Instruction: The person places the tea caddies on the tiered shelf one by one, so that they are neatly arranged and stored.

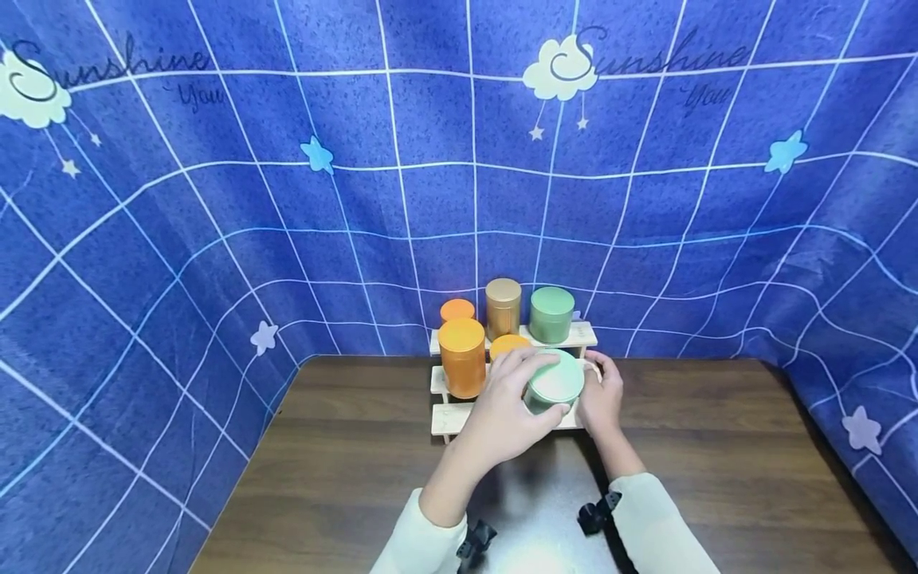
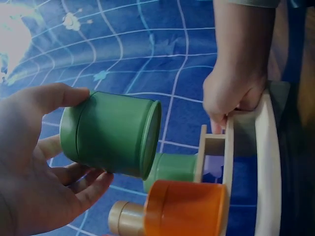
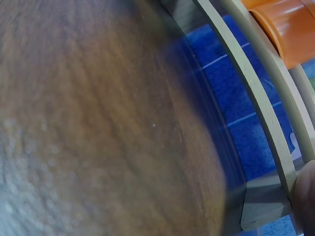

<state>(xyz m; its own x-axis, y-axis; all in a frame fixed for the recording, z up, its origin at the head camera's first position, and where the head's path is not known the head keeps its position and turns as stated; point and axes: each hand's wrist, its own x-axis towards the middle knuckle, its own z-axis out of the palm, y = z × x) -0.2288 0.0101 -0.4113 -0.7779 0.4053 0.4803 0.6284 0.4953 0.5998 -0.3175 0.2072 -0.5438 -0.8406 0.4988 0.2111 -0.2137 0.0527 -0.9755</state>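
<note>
My left hand [image 1: 511, 408] grips a green lidded canister [image 1: 558, 378] by its sides, thumb and fingers spread around it. In the left wrist view this canister [image 2: 112, 132] hangs in the air, apart from the wooden shelf. The tiered wooden shelf [image 1: 452, 419] has its right end held by my right hand [image 1: 601, 397]. Seen from the left wrist, the right hand [image 2: 234, 93] has curled fingers at the shelf's end. On the shelf stand a large orange canister [image 1: 462, 360], a yellow-orange one [image 1: 510, 344], a small orange one [image 1: 457, 310], a gold one [image 1: 504, 308] and another green one [image 1: 551, 316].
The shelf stands on a brown wooden table [image 1: 344, 462], near its back edge. Behind and at both sides hangs a blue curtain [image 1: 344, 199] with white grid lines. Small black devices [image 1: 598, 513] are strapped at both wrists.
</note>
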